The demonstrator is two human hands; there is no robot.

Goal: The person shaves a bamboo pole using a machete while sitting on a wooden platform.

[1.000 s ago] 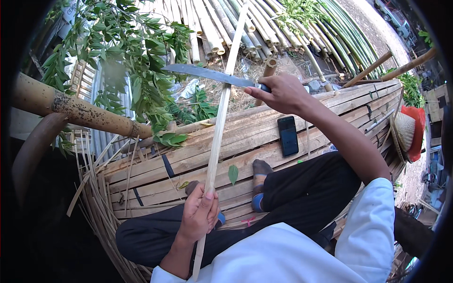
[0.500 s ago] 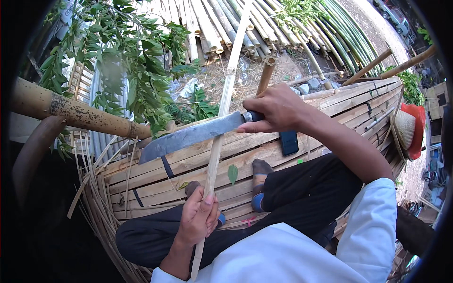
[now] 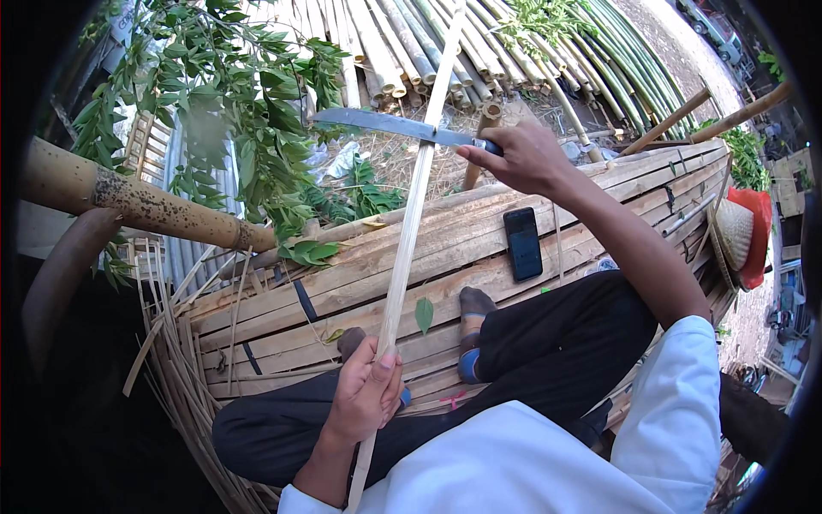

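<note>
A long pale bamboo strip (image 3: 408,227) runs from my lap up toward the stacked poles. Near its lower end my left hand (image 3: 366,391) is closed around it, thumb on top. My right hand (image 3: 527,156) grips the dark handle of a large knife (image 3: 377,122). The broad grey blade points left and crosses the strip well up its length, touching it at the crossing. Part of the handle is hidden by my fingers.
I sit on a bamboo slat platform (image 3: 445,330). On it lie a black phone (image 3: 523,243) and a green leaf (image 3: 424,315). Thin strips (image 3: 175,377) bunch at left, below a thick bamboo pole (image 3: 145,201). Leafy branches (image 3: 248,128) hang at left; bamboo poles (image 3: 385,51) lie beyond.
My right hand has moved the knife up and away along the strip, uncovering the phone. The blade now looks narrower. My left hand stays nearly in place on the strip.
</note>
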